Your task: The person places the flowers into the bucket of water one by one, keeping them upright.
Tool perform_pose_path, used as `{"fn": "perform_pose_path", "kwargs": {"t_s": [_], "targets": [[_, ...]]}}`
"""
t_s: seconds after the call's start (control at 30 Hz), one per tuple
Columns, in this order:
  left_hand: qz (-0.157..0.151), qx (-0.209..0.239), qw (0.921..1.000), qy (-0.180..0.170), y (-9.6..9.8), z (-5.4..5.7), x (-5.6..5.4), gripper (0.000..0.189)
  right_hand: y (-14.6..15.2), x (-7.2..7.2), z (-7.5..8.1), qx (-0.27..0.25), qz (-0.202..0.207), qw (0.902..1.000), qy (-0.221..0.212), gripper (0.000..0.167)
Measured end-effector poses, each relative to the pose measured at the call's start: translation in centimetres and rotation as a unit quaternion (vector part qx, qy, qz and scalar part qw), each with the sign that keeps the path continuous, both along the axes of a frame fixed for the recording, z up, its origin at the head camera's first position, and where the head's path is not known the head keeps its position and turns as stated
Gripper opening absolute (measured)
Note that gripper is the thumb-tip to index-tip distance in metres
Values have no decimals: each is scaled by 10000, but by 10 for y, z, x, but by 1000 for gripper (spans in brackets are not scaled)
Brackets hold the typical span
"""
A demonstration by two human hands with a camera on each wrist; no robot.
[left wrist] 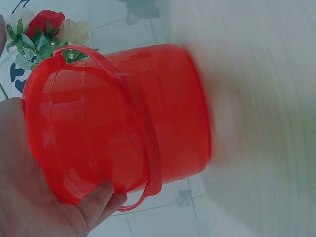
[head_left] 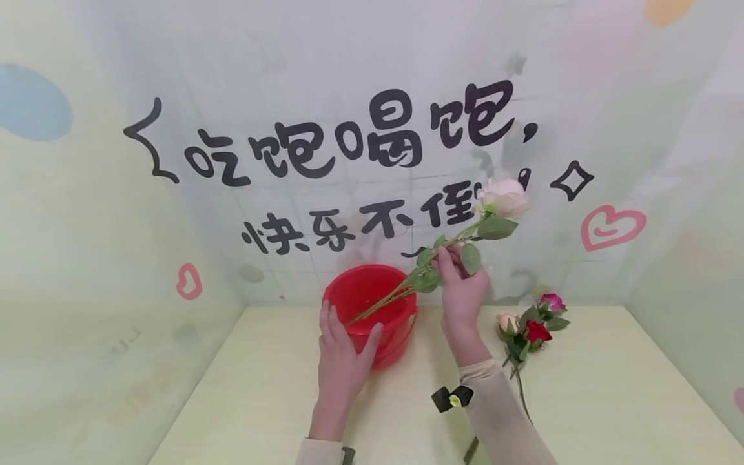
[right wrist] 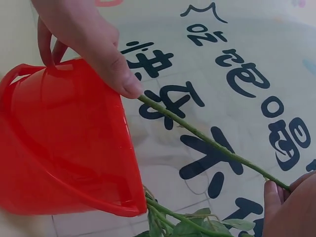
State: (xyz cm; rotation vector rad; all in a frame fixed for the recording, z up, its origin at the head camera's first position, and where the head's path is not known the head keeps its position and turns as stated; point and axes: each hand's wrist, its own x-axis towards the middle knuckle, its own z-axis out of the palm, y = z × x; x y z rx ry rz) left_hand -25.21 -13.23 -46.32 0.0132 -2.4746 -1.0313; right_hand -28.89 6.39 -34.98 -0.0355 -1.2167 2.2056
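A red plastic bucket (head_left: pixel 372 284) stands upright on the table, tilted by the camera angle in both wrist views. My left hand (head_left: pixel 343 358) holds its near left side, fingers and thumb spread around the rim. In the right wrist view that thumb (right wrist: pixel 129 85) lies by the end of a green stem (right wrist: pixel 212 140). My right hand (head_left: pixel 463 284) pinches a pale pink rose (head_left: pixel 504 198) by its stem, leaning over the bucket's opening. Its lower stem reaches inside the bucket. Leafy stems (right wrist: pixel 182 222) show at the rim in the right wrist view.
Peach, red and magenta roses (head_left: pixel 537 331) lie on the table (head_left: pixel 587 387) to the right, partly behind my right sleeve. In the left wrist view a red rose (left wrist: pixel 45 22) with paler blooms shows beyond the rim. A wall covering (head_left: pixel 320 71) with large black characters rises behind.
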Motion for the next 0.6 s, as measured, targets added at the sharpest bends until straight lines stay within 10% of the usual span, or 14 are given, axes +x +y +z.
{"fn": "perform_pose_path", "kwargs": {"t_s": [0.6], "targets": [[8,25,10000,-3,0,1,0,116,-22,-9,-31,5,405,9977,-535,28]]}}
